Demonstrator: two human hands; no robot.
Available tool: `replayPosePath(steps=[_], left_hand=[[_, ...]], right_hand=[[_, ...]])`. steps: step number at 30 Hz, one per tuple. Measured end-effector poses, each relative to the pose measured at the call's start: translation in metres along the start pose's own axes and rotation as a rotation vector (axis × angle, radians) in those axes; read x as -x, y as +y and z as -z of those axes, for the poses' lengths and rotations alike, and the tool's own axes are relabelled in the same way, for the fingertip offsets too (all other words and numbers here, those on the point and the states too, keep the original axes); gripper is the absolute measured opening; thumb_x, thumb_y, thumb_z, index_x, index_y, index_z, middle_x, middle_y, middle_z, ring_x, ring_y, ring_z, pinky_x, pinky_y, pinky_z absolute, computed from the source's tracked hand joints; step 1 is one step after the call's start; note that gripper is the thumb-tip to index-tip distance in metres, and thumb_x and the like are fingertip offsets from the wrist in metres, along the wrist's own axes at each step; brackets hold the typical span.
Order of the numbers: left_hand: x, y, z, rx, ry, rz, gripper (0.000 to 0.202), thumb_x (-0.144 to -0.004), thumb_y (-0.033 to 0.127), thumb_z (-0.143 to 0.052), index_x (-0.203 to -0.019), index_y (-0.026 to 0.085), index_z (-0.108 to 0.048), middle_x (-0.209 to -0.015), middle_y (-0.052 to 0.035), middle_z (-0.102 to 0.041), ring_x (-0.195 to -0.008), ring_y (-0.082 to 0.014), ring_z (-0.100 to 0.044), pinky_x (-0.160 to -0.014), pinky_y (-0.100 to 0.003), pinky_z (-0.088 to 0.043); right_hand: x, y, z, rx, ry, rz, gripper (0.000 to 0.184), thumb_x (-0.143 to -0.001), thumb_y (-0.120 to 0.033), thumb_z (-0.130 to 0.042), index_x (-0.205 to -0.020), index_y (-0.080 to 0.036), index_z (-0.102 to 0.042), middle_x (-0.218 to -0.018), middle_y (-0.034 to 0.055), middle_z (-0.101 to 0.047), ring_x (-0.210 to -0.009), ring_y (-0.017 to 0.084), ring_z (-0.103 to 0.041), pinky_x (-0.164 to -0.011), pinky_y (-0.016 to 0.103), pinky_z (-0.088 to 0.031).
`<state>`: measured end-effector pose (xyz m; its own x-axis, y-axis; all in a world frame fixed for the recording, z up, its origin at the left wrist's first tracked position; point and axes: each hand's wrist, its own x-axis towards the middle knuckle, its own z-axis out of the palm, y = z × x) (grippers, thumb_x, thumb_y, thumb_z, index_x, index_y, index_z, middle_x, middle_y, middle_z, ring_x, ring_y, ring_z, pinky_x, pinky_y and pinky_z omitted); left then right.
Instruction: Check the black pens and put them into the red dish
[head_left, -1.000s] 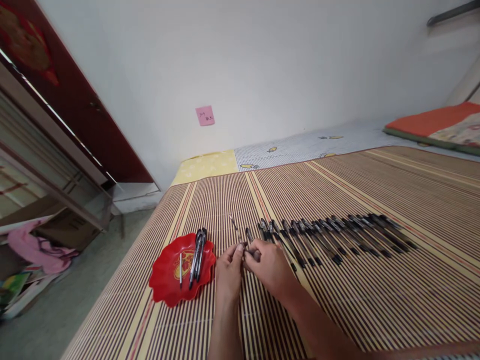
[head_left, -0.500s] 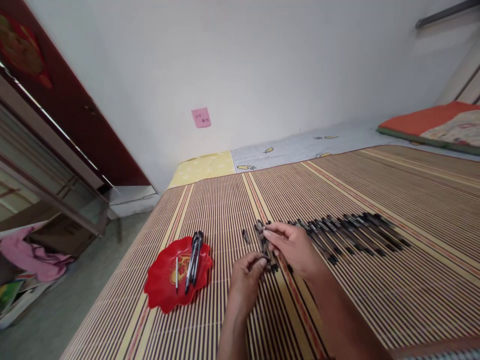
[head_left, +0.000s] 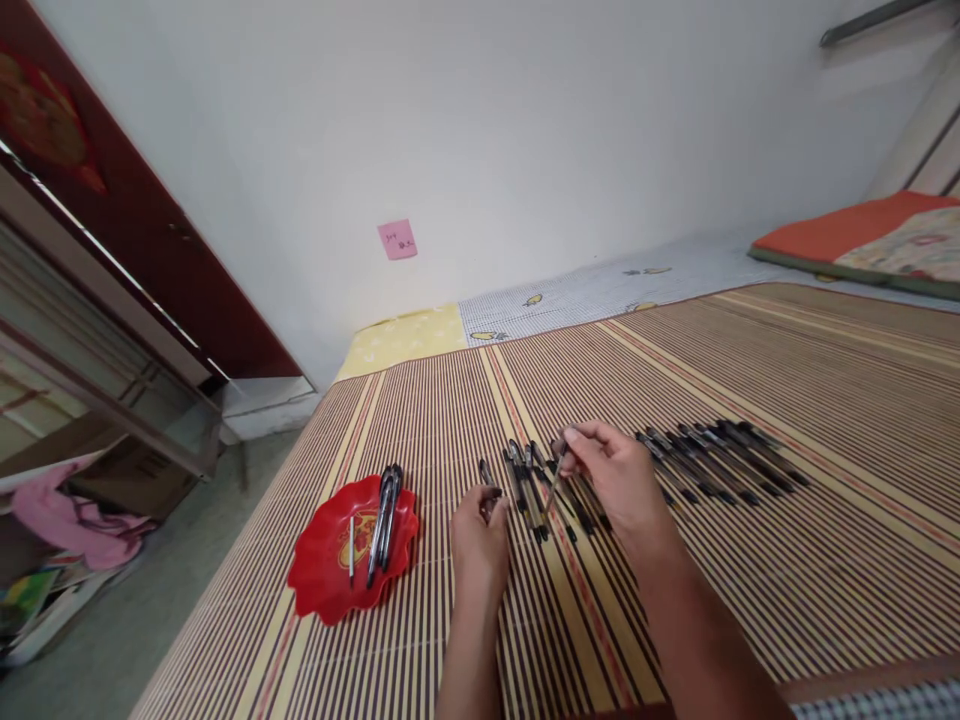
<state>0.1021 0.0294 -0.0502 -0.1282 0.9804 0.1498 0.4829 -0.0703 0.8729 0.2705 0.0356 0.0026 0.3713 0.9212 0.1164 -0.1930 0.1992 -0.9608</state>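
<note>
On the striped mat (head_left: 420,430), a red dish (head_left: 309,565) is seen leftmost. The left hand (head_left: 480,545) is curled nearly closed; whether anything is gripped cannot be told. Just beyond it, a dark pen (head_left: 485,470) is partly hidden, pointed away. A slim, dull rod (head_left: 556,487) is pinched by the nearer right hand (head_left: 621,475), thumb against fingers, its lower end slanted leftward over the row of black-capped pens (head_left: 709,460).
</note>
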Motion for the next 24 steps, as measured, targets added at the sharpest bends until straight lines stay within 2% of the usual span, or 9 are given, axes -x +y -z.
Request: replayPosePath(steps=[3,8,13,18,21,24], left_hand=[[-0.007,-0.002,-0.007,-0.116,0.009,0.007,0.010,-0.081,0.021,-0.065,-0.089,0.016,-0.068,-0.078,-0.0070,-0.068,-0.072,-0.0207,-0.062,-0.066,-0.029,-0.041],[-0.011,0.007,-0.019,-0.236,-0.027,0.016,0.014,-0.076,0.013,-0.071,-0.090,0.015,-0.068,-0.080,-0.0086,-0.068,-0.072,-0.0218,-0.061,-0.062,-0.027,-0.036],[-0.010,0.008,-0.025,-0.301,-0.063,0.042,0.010,-0.076,0.008,-0.066,-0.084,0.015,-0.066,-0.076,-0.0082,-0.069,-0.069,-0.0206,-0.063,-0.060,-0.026,-0.035],[-0.005,0.007,-0.018,-0.371,-0.027,0.100,0.014,-0.076,0.006,-0.061,-0.086,0.014,-0.068,-0.079,-0.0118,-0.072,-0.071,-0.0225,-0.066,-0.060,-0.028,-0.035],[0.000,0.008,-0.009,-0.418,-0.029,0.119,0.013,-0.075,0.007,-0.060,-0.080,0.015,-0.069,-0.078,-0.0139,-0.072,-0.074,-0.0253,-0.067,-0.062,-0.030,-0.036],[0.002,0.008,-0.005,-0.453,-0.011,0.130,0.007,-0.080,0.016,-0.063,-0.082,0.013,-0.068,-0.085,-0.0185,-0.072,-0.081,-0.0297,-0.067,-0.066,-0.033,-0.037]], right_hand=[[-0.002,-0.002,0.007,-0.038,0.069,0.030,0.028,-0.072,-0.041,-0.074,-0.079,-0.016,-0.065,-0.057,-0.0014,-0.064,-0.052,0.012,-0.058,-0.053,0.024,-0.050],[-0.006,-0.001,0.017,-0.020,0.061,0.023,0.028,-0.075,-0.043,-0.074,-0.080,-0.016,-0.066,-0.061,-0.0004,-0.065,-0.055,0.012,-0.060,-0.056,0.025,-0.052],[-0.008,0.003,0.018,-0.039,0.068,0.037,0.028,-0.076,-0.043,-0.074,-0.080,-0.017,-0.066,-0.059,-0.0017,-0.063,-0.055,0.012,-0.059,-0.056,0.025,-0.052],[-0.009,0.004,0.016,-0.035,0.070,0.032,0.028,-0.075,-0.043,-0.074,-0.079,-0.016,-0.065,-0.061,-0.0001,-0.066,-0.053,0.012,-0.059,-0.056,0.026,-0.052],[-0.008,0.004,0.015,-0.040,0.080,0.040,0.028,-0.075,-0.043,-0.074,-0.080,-0.016,-0.065,-0.061,0.0000,-0.065,-0.054,0.013,-0.059,-0.057,0.026,-0.053],[-0.007,0.004,0.013,-0.042,0.095,0.045,0.027,-0.075,-0.043,-0.074,-0.080,-0.017,-0.065,-0.061,-0.0004,-0.065,-0.055,0.013,-0.060,-0.057,0.026,-0.053]])
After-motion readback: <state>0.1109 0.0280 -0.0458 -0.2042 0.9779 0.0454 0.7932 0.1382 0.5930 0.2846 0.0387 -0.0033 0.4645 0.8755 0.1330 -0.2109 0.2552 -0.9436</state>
